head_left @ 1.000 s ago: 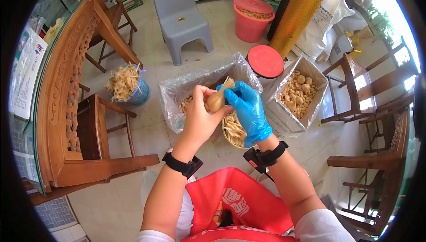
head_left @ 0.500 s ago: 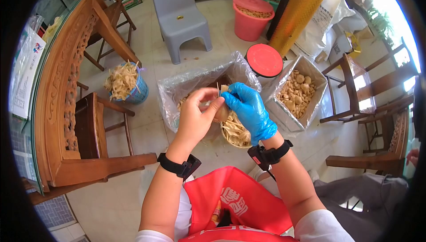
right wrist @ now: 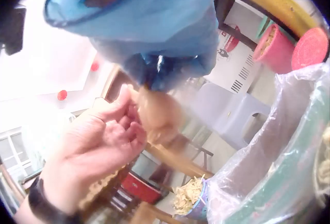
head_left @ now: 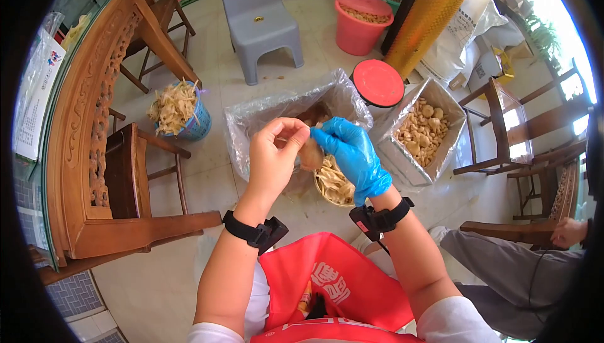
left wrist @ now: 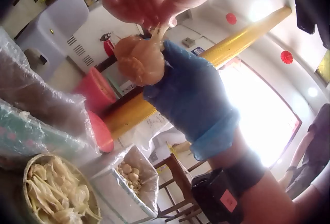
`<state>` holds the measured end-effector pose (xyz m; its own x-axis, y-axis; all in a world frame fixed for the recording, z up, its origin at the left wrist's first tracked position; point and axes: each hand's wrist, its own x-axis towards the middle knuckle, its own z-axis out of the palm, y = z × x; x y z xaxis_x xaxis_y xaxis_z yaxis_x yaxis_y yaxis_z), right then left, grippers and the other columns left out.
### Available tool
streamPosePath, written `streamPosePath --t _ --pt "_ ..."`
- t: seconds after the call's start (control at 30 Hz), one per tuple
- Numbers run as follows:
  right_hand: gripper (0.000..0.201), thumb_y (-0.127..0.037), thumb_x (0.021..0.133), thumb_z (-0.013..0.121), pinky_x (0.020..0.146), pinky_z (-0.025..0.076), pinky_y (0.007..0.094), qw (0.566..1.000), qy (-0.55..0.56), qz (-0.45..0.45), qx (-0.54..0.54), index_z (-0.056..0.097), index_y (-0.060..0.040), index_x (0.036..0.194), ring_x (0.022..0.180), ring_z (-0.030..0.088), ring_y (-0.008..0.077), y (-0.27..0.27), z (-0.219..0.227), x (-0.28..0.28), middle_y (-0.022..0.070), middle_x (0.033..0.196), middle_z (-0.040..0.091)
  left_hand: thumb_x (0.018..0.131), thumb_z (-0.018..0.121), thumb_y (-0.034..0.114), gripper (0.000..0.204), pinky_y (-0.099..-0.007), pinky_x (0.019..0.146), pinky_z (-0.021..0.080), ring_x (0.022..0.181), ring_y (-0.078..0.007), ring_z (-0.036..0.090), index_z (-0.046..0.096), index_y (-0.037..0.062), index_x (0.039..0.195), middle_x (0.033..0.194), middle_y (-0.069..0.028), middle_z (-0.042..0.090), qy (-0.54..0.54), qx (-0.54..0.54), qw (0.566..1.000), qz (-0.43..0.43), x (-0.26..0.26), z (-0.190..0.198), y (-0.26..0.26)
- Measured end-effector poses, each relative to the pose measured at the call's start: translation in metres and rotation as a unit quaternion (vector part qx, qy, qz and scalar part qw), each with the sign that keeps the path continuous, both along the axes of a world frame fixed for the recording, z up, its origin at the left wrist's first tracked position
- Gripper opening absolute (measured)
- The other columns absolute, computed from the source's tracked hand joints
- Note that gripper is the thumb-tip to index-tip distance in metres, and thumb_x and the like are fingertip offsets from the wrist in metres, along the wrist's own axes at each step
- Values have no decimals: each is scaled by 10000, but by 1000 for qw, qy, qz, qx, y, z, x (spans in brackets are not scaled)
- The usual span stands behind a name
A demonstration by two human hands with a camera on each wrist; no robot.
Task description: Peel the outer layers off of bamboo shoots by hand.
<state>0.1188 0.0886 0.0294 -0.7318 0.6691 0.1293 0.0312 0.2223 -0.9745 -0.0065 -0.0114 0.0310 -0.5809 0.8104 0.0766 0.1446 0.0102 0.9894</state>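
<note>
Seemingly mid-peel, I hold a pale, round garlic bulb [left wrist: 136, 63] between 2 hands: bare left hand [head_left: 272, 151] pinching its stalk [left wrist: 158, 36], blue-plastic-gloved right hand [head_left: 352, 157] gripping its right side. Next calls for a steady tear.

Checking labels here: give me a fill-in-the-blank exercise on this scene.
1. The bare hand at the rounded, pale-brown garlic bulb is the person's ____ hand.
2. The thin plastic glove is coloured ____.
3. In the head view, the pink plastic bucket stands to the ____ of the moulded grey plastic chair.

Missing words: left; blue; right.
</note>
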Motion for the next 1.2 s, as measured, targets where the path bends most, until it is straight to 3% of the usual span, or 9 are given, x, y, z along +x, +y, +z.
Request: streamPosePath --t 0.2,0.4,0.6,0.7,0.77,0.83,0.9,1.0,1.2 --pt "214 -212 913 561 673 422 260 978 62 -73 -185 638 -13 937 739 491 96 -4 9 -6 -2 819 575 872 641 181 171 -220 750 444 795 -76 571 617 23 935 861 -26 640 -164 89 982 30 6 3 0" --pt "227 -221 947 514 781 463 265 954 164 -102 -231 572 -24 1043 837 562 106 -20 6 -15 51 1037 619 902 596 221 211 -246 796 461 814 -104 592 602 18 957 892 -57 650 -288 130 947 57 3 0 3" --pt "136 -144 946 506 787 446 254 945 205 -139 -213 561 -30 996 821 524 96 -27 14 -17 36 1025 610 918 566 242 241 -295 833 467 885 -150 581 579 11 987 944 -83 628 -307 168 936 37 6 8 4" --pt "109 -109 938 517 775 453 261 952 227 -154 -134 552 -16 980 811 521 98 -21 10 -17 36 1012 605 922 563 228 213 -270 827 454 866 -136 568 569 20 969 915 -47 599 -275 137 949 78 8 10 6" --pt "103 -97 939 508 799 457 273 968 192 -143 -79 541 -15 991 869 543 113 -15 7 -11 62 1039 608 926 557 201 159 -235 790 442 839 -107 550 549 42 922 896 -17 568 -126 106 985 54 7 9 8" --pt "99 -86 941 499 824 461 284 979 155 -132 -24 530 -13 1002 928 566 129 -9 3 -7 87 1066 612 913 571 217 176 -242 737 439 799 -98 538 537 45 900 846 -9 568 -82 71 993 33 6 7 5" --pt "82 -45 876 579 684 462 287 982 116 -136 57 582 15 931 749 553 181 -5 -3 -5 97 871 577 881 603 265 257 -262 638 425 719 -105 531 525 25 840 763 -34 582 -17 -2 1000 -8 6 8 3" --pt "80 -34 847 600 656 457 301 982 95 -121 112 600 14 912 731 560 236 -11 -1 -4 125 830 554 916 560 231 212 -227 642 418 675 -70 502 530 39 829 788 -20 606 101 -105 986 -77 5 3 -1" --pt "101 -52 854 597 654 454 300 980 73 -129 131 598 8 935 724 556 200 -13 -6 -2 98 818 564 935 525 224 226 -224 592 401 634 -66 482 530 39 803 742 -12 586 21 -102 989 -106 5 2 -2"
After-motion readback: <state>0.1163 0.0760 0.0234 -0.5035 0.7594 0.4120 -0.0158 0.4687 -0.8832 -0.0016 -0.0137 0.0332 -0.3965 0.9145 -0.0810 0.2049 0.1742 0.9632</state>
